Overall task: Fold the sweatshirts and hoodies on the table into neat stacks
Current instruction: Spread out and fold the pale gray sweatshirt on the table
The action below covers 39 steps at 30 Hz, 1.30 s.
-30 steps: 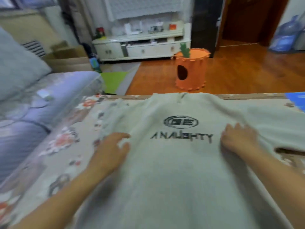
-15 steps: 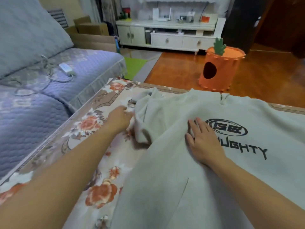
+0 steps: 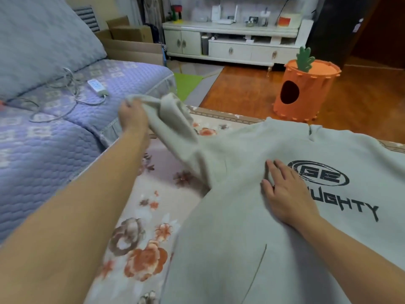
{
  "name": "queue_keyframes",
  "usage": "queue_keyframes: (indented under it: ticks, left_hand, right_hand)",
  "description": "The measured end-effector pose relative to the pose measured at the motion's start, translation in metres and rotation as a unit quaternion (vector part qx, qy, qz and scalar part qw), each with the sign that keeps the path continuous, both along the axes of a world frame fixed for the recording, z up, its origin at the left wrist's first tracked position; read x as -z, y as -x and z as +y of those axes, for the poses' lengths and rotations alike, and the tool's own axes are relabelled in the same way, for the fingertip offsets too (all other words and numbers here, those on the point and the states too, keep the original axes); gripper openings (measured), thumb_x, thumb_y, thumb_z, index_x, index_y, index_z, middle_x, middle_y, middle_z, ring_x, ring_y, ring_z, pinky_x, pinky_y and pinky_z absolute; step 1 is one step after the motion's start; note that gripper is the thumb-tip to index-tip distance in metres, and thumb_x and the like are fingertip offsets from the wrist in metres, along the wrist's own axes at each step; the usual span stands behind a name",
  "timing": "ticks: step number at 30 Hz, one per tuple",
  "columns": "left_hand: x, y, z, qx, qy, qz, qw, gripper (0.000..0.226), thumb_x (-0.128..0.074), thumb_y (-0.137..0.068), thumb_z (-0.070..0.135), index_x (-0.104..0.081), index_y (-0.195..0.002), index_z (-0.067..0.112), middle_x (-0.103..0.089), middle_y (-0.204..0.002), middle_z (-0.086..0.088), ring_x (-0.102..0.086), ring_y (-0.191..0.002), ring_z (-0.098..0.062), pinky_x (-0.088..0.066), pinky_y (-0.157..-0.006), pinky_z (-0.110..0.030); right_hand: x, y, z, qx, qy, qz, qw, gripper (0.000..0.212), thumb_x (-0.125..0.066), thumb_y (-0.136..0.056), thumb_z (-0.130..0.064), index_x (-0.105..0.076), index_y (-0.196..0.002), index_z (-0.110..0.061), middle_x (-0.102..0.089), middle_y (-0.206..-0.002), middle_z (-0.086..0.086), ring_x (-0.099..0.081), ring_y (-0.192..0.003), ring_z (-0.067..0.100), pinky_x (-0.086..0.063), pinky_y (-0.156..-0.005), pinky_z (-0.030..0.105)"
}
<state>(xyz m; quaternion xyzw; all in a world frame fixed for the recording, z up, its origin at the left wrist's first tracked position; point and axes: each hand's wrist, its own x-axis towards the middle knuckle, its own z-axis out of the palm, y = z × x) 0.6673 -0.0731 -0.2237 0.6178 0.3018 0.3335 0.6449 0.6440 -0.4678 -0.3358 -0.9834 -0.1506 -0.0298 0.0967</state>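
Sweatshirt [image 3: 252, 172] spread on the floral counter [image 3: 140, 216], left hand [image 3: 131, 116] gripping its sleeve [image 3: 173, 115] lifted at upper left, right hand [image 3: 287, 194] pressed flat by the logo

Left hand [image 3: 131, 116] pinching the sweatshirt [image 3: 241, 216] sleeve up off it, right hand [image 3: 287, 194] flat on its chest.

Grey sweatshirt [image 3: 241, 172] flat, left sleeve [image 3: 173, 119] lifted
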Motion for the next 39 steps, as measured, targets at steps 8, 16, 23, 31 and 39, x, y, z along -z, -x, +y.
queue_keyframes:
  ticks: [8, 16, 23, 31, 39]
  left_hand:
    - [0.013, 0.099, 0.088, -0.032, 0.198, -0.006, 0.98, 0.029, -0.036, -0.098, -0.005, -0.056, -0.101, 0.015, -0.062, -0.098, -0.005, -0.062, -0.073, -0.013, -0.061, -0.08, -0.032]
    - [0.033, 0.094, 0.035, -0.071, -0.323, 0.239, 0.913, 0.036, -0.061, -0.095, 0.022, -0.062, -0.131, 0.015, -0.056, -0.134, -0.017, -0.052, -0.124, -0.033, -0.039, -0.102, -0.037]
    - [0.041, 0.036, -0.044, 0.329, -0.4, 0.42, 0.745, 0.066, -0.027, -0.106, 0.059, -0.069, -0.12, 0.01, -0.065, -0.13, -0.019, -0.058, -0.12, -0.035, -0.04, -0.108, -0.042]
    - [0.052, 0.17, -0.002, 0.089, -0.15, 0.277, 0.945, 0.023, -0.058, -0.091, 0.031, -0.06, -0.082, 0.01, -0.068, -0.069, -0.017, -0.067, -0.063, -0.036, -0.054, -0.059, -0.041]
    - [0.056, 0.205, 0.103, -0.076, -0.19, 0.341, 0.917, 0.041, -0.058, -0.086, 0.048, -0.056, -0.107, 0.013, -0.063, -0.105, -0.014, -0.062, -0.092, -0.037, -0.055, -0.077, -0.046]
  right_hand:
    - [-0.001, -0.001, 0.006, -0.012, 0.043, -0.006, 0.999, 0.063, -0.023, -0.103, -0.046, -0.022, -0.16, -0.018, -0.025, -0.165, 0.006, -0.019, -0.151, 0.02, -0.011, -0.126, 0.037]
    - [0.002, -0.004, 0.008, -0.005, 0.063, -0.005, 0.998, 0.062, -0.015, -0.098, -0.047, -0.032, -0.154, -0.024, -0.029, -0.162, 0.008, -0.023, -0.148, 0.023, -0.016, -0.124, 0.04]
    - [-0.01, 0.005, 0.012, -0.013, 0.058, -0.017, 0.998, 0.065, -0.016, -0.097, -0.044, -0.039, -0.152, -0.017, -0.034, -0.16, 0.011, -0.026, -0.144, 0.023, -0.015, -0.121, 0.036]
    - [-0.01, 0.004, 0.009, -0.023, 0.06, -0.026, 0.998, 0.071, -0.013, -0.093, -0.046, -0.043, -0.149, -0.015, -0.041, -0.155, 0.013, -0.032, -0.142, 0.027, -0.021, -0.121, 0.04]
    - [-0.043, -0.005, 0.059, -0.007, 0.041, -0.081, 0.996, 0.032, -0.045, -0.085, -0.013, -0.07, -0.081, 0.006, -0.068, -0.09, 0.029, -0.06, -0.091, 0.048, -0.049, -0.082, 0.054]
